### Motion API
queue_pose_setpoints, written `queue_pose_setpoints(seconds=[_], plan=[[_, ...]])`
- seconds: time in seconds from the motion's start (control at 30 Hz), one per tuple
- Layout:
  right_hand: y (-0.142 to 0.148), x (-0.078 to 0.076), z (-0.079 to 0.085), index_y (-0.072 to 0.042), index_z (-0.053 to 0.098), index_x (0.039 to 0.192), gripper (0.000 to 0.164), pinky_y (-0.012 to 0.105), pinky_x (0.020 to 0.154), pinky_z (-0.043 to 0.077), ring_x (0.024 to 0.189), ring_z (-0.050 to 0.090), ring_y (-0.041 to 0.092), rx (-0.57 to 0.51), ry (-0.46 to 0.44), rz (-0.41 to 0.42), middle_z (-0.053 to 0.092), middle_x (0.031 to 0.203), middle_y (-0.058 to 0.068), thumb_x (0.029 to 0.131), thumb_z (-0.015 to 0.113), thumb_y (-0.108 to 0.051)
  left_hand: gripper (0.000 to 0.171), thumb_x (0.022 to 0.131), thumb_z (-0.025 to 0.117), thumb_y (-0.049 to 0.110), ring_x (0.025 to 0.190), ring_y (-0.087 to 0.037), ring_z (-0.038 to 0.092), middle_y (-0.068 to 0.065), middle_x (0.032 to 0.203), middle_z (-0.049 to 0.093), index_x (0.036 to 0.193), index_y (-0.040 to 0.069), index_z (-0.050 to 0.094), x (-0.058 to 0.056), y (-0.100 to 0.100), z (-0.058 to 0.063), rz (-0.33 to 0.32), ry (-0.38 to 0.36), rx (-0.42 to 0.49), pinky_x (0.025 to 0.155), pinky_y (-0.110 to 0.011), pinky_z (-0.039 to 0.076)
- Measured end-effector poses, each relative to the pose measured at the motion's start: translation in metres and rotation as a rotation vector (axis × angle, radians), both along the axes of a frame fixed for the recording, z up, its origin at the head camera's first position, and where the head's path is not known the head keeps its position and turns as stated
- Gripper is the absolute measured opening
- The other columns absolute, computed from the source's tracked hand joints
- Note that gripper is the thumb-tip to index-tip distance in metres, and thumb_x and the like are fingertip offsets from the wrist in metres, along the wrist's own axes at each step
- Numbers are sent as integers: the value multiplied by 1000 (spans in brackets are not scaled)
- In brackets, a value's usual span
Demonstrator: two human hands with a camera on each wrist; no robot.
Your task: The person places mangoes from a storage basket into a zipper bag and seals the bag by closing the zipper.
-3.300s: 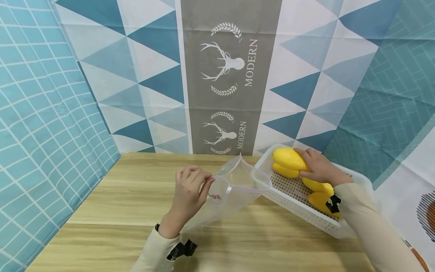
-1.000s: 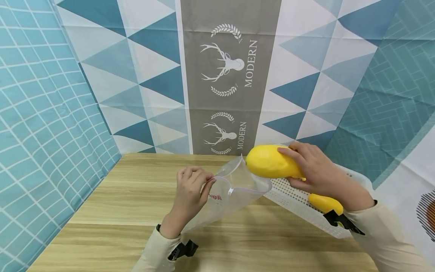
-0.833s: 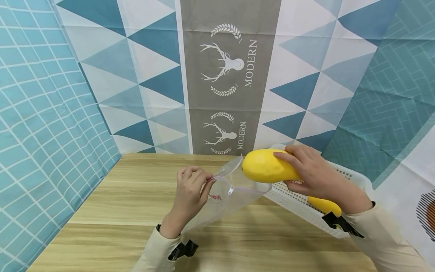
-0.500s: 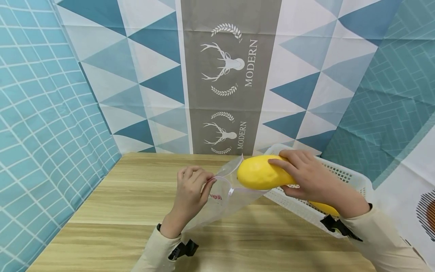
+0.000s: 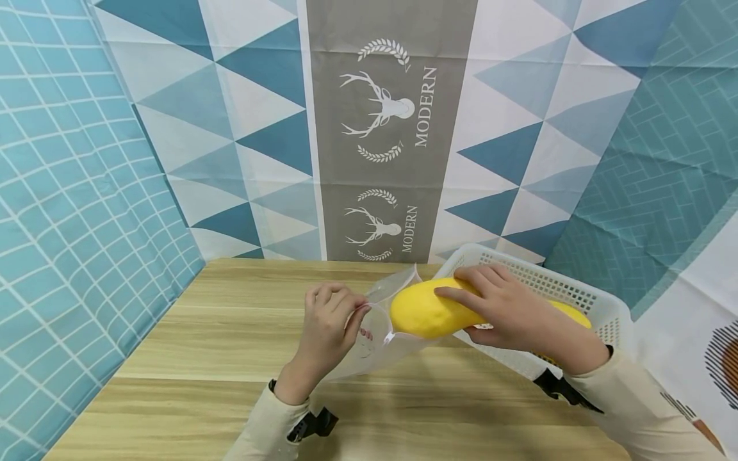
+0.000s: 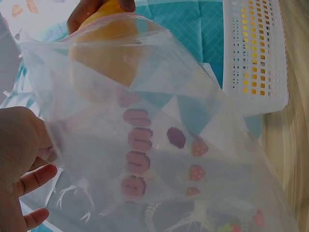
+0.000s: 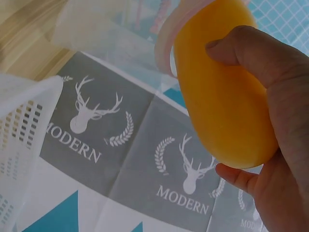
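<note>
One yellow fruit [image 5: 429, 310], Partly Inside a Clear Bag [image 5: 353, 362]

We grip the fruit in our right hand [image 5: 501, 314], thumb on one side and fingers on the other, its leading end within the bag's mouth. Our left hand [image 5: 331, 323] pinches the opening's left edge. To do this well, we judge, we should hold that pinch firm, aim the fruit along the bag's length, and let go only once it is past the rim; thin film could fold or snag if pushed sideways. What looks like a white slider [image 5: 389, 337] sits close by on the near rim, so we would guide clear of it.

We work over a wooden table [image 5: 202, 346] with streaked grain. Just right of the bag stands a white perforated basket [image 5: 539, 276] with more yellow fruit inside. Facing us hangs a triangle-patterned cloth [image 5: 265, 96] with a grey deer-head panel [image 5: 398, 25]; tile-patterned blue cloth [image 5: 63, 192] lines the left.
</note>
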State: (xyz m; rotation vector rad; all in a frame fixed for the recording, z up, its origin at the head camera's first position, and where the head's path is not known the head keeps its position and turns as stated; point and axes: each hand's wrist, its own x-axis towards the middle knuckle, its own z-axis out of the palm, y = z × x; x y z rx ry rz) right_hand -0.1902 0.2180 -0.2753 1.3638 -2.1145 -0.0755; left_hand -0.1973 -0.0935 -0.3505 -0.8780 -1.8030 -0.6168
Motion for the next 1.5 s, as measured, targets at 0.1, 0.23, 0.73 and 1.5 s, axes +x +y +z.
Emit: queue_pose_setpoints(seconds=[0.1, 0.23, 0.73, 1.5], plan=[[-5, 1, -1, -17, 54, 133, 85, 49, 86, 46, 103, 53, 32, 18, 0, 3, 55, 119, 14, 59, 94, -27, 10, 83, 77, 3, 90, -30, 57, -4, 80, 66, 86, 4, 68, 0, 1, 0, -1, 0, 2, 83, -54, 37], [-11, 1, -4, -20, 54, 134, 85, 49, 88, 46, 104, 53, 31, 38, 0, 12, 55, 120, 13, 60, 95, -29, 7, 91, 71, 10, 91, -29, 57, -3, 81, 67, 87, 5, 68, 1, 2, 0, 5, -21, -3, 85, -53, 37], [-38, -3, -14, -17, 56, 132, 78, 44, 87, 48, 105, 56, 28, 85, 27, 95, 57, 123, 13, 67, 93, -40, 26, 104, 55, 23, 89, -27, 57, -2, 80, 66, 89, 6, 68, 3, 6, -2, -11, 13, 6, 84, -51, 37], [-64, -8, -32, -18, 58, 127, 61, 38, 85, 49, 102, 57, 24, 162, 134, 202, 59, 116, 10, 78, 83, -43, 31, 105, 51, 27, 90, -28, 57, -2, 81, 66, 89, 6, 67, 7, 6, 0, -10, 12, 25, 87, -52, 37]])
